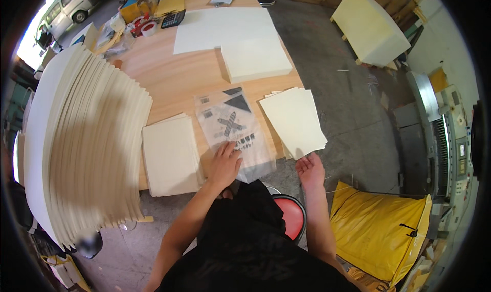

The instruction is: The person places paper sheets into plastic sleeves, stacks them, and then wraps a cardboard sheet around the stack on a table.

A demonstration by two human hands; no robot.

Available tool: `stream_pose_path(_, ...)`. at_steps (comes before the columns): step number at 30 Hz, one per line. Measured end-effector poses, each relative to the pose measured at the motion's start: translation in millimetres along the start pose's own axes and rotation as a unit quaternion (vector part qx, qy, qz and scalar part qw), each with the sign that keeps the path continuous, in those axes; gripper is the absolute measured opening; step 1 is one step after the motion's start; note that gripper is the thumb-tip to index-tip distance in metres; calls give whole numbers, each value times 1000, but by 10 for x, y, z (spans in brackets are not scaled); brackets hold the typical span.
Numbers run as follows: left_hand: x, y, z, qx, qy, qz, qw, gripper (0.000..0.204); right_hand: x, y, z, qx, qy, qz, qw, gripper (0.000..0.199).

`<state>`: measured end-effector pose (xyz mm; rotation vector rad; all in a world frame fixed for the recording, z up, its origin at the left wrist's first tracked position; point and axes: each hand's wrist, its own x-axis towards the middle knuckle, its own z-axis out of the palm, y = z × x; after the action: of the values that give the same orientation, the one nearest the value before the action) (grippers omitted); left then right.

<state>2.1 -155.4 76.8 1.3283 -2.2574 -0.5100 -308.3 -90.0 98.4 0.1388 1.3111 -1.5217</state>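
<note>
My left hand (pixel 225 165) lies with fingers stretched out on the near left part of a translucent plastic bag (pixel 240 161). The bag, flat on the table, bears a dark print of crossed pencils. Palm up, my right hand (pixel 310 170) is at the near edge of a fanned stack of cream paper (pixel 294 118), which overhangs the table's right edge. Its fingers are slightly bent and apparently hold nothing; whether they touch the sheets I cannot tell. Left of the bag sits another stack of cream sheets (pixel 171 154), close to my left wrist.
A tall, layered pile of paper (pixel 97 138) fills the left side. Farther back on the wooden table (pixel 158 69) are a white paper block (pixel 255 62), a large white sheet (pixel 204 28), a calculator (pixel 173 19) and tape rolls (pixel 149 28). A red stool (pixel 290 218) and a yellow sack (pixel 381 233) stand nearby.
</note>
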Motion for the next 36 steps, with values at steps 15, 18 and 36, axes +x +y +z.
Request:
stream_pose_path(15,205,54,-150,110,-110,17,988,58,-71,-369,-4,-33,-123,-106,986,46)
stream_pose_path(18,290,-130,-56,83,-74,23,994,61,-471,-295,-332,-82,-118,-38,989,45)
stream_pose_path(36,670,-3,304,259,-118,-10,958,37,-978,294,-963,-154,-120,120,973,40)
